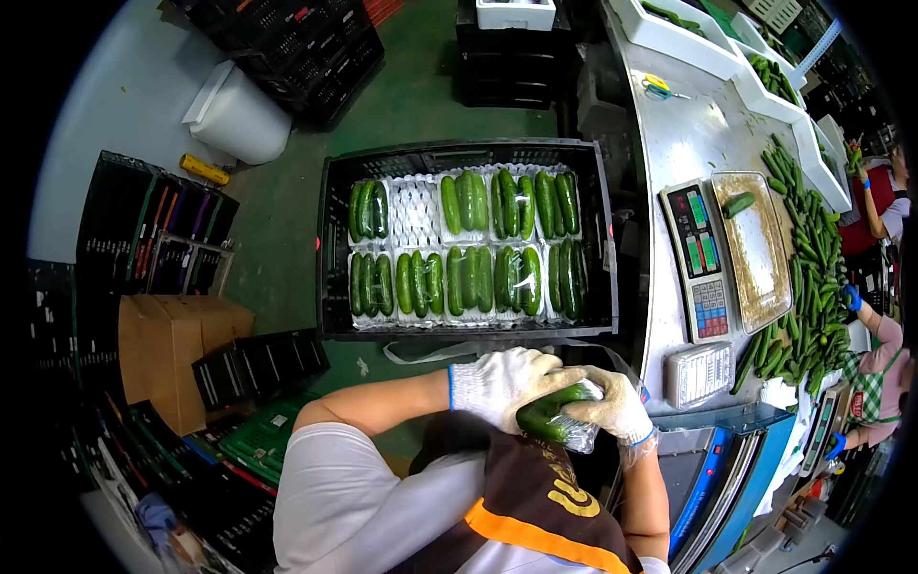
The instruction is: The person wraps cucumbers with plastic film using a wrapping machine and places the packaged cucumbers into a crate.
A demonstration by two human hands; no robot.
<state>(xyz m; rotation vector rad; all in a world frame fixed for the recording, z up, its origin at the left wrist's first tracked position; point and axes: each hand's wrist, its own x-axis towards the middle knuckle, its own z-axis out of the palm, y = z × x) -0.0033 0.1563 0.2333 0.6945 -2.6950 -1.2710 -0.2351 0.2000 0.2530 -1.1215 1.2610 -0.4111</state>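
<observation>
Close to my body, both gloved hands grip a film-wrapped pack of cucumbers [545,415]. My left hand [507,383] is closed on its upper left side, and my right hand [609,407] is closed on its right side, with clear film showing below the fingers. White knit gloves cover both hands. Just beyond them lies a black crate [469,335] holding two rows of wrapped cucumber packs [469,279]. One spot in the far row shows bare white tray material [415,209].
To the right, a metal table [660,134] carries a scale [696,258], a stack of clear trays [700,373], scissors [660,88] and a pile of loose cucumbers [813,277]. A blue-edged machine [732,478] stands below it. Co-workers [885,354] are at far right. A cardboard box [172,349] stands left.
</observation>
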